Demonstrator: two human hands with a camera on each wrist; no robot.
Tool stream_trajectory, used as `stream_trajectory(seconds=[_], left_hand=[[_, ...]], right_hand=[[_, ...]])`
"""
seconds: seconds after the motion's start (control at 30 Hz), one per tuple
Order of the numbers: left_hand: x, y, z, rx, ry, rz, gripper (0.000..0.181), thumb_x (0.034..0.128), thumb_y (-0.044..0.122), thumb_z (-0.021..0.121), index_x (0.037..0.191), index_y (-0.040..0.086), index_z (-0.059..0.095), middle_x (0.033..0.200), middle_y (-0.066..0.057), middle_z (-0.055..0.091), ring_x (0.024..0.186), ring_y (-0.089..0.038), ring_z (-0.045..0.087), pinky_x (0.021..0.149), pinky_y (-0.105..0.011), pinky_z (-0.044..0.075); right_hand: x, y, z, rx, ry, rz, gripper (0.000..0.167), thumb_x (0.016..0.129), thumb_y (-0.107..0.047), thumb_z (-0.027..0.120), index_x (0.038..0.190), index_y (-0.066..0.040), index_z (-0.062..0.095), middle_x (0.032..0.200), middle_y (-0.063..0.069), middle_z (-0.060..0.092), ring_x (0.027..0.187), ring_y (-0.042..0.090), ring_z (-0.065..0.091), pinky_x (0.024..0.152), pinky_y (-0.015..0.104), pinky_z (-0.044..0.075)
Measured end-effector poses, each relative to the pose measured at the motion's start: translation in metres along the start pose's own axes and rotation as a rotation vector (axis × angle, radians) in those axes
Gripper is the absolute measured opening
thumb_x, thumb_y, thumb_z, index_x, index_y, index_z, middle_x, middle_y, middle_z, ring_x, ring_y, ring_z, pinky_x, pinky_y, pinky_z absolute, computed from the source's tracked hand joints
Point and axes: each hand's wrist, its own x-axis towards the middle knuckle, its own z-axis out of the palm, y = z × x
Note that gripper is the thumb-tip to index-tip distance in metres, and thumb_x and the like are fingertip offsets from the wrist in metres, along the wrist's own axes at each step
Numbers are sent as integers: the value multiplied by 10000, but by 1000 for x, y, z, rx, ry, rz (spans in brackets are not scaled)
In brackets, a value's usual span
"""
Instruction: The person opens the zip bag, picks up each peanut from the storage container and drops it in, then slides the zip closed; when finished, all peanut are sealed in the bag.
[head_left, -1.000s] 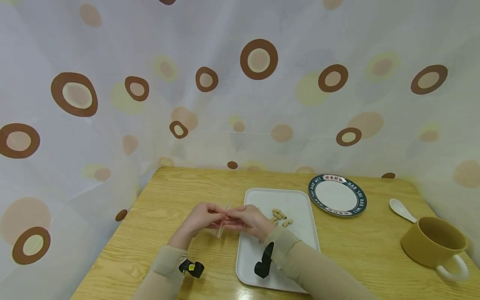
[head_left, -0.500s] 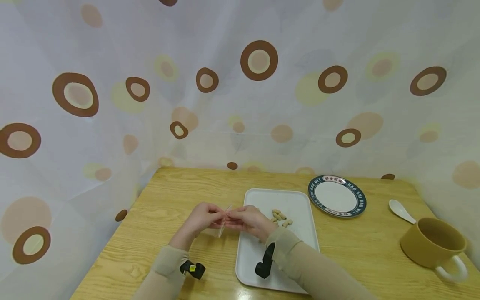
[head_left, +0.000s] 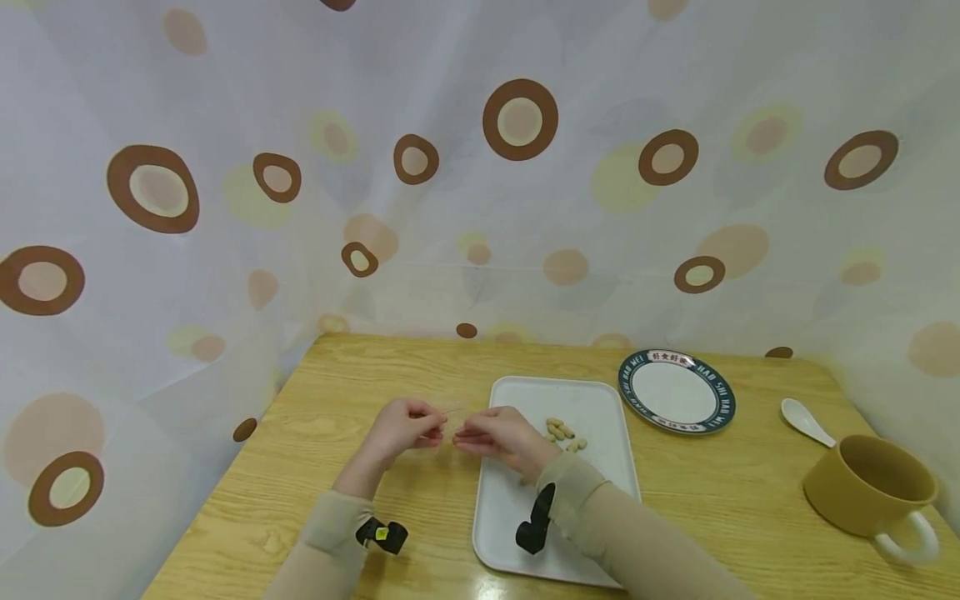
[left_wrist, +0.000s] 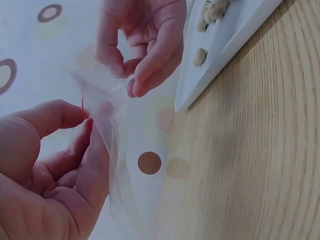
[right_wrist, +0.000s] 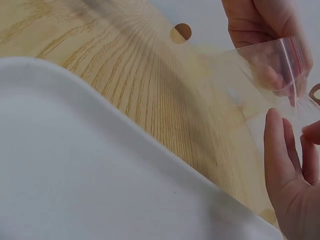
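A clear plastic zip bag [right_wrist: 250,70] with a red line along its zip hangs between the two hands. My left hand [left_wrist: 60,165] pinches it by the zip end between thumb and fingers [head_left: 405,429]. Across from it, my right hand [left_wrist: 145,45] is held close to the bag's edge, its thumb and fingers bent loosely with a small gap between them. Whether those fingertips touch the plastic is hard to see. Both hands are in the air by the left side of a white tray [head_left: 498,533], the right one partly over it. Several peanuts [head_left: 558,430] lie on the tray.
A plate [head_left: 675,392] with a dark patterned rim lies behind the tray to the right. Farther right are a white spoon [head_left: 802,419] and a mustard mug [head_left: 862,492] with a white handle. A dotted curtain [head_left: 450,208] surrounds the wooden table [head_left: 360,367].
My hands, earlier together at the bag, have moved slightly apart. The left hand has drawn a little to the left with the bag, which now shows at a different slant. The tray stays put.
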Motion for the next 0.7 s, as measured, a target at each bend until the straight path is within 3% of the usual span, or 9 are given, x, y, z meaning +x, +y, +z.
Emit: stream_trajectory(seconds=[0.07, 0.2, 0.27, 0.37, 0.53, 0.7], left_hand=[[0, 1, 0, 19, 2, 15, 184, 944, 86, 637, 1001, -73, 712, 923, -164, 709, 726, -113, 671, 727, -294, 603], [-1, 2, 3, 155, 18, 103, 157, 917, 149, 690, 969, 11, 742, 921, -76, 706, 790, -116, 641, 742, -294, 566], [-2, 2, 4, 222, 29, 150, 134, 907, 178, 704, 960, 62, 745, 979, -51, 706, 882, -166, 643, 777, -333, 551], [-1, -1, 7, 235, 18, 188, 173, 899, 211, 723, 1028, 96, 729, 1131, -58, 687, 1068, -256, 627, 880, -416, 540], [-3, 0, 10, 194, -56, 191, 350, 897, 330, 728, 1154, 96, 680, 1254, -83, 647, 1215, -321, 583, 987, -505, 501], [-4, 3, 13, 241, -92, 179, 402, 897, 453, 694, 1055, 86, 645, 1193, -102, 658, 1156, -335, 624, 933, -468, 537]], right_hand=[[0, 0, -2, 7, 8, -11, 231, 949, -1, 559, 1134, 137, 573, 862, 134, 705, 789, 193, 721, 782, 313, 601], [-2, -2, -4, 15, 15, -40, 125, 935, 29, 555, 1051, 73, 565, 804, 119, 694, 743, 194, 717, 735, 316, 608], [-3, -3, -5, 4, 15, -48, 121, 936, 23, 548, 1053, 51, 567, 790, 103, 687, 722, 186, 713, 710, 307, 608], [-4, -4, -7, -15, 8, -57, 114, 953, -1, 549, 1058, 34, 573, 788, 85, 678, 712, 175, 708, 686, 296, 607], [-5, -6, -7, -38, 6, -62, 111, 961, -29, 584, 1060, 19, 588, 768, 50, 687, 672, 137, 694, 621, 256, 589], [-7, -9, -4, -54, 8, -58, 266, 933, -52, 649, 1160, 39, 545, 777, 54, 699, 649, 123, 685, 594, 240, 577]])
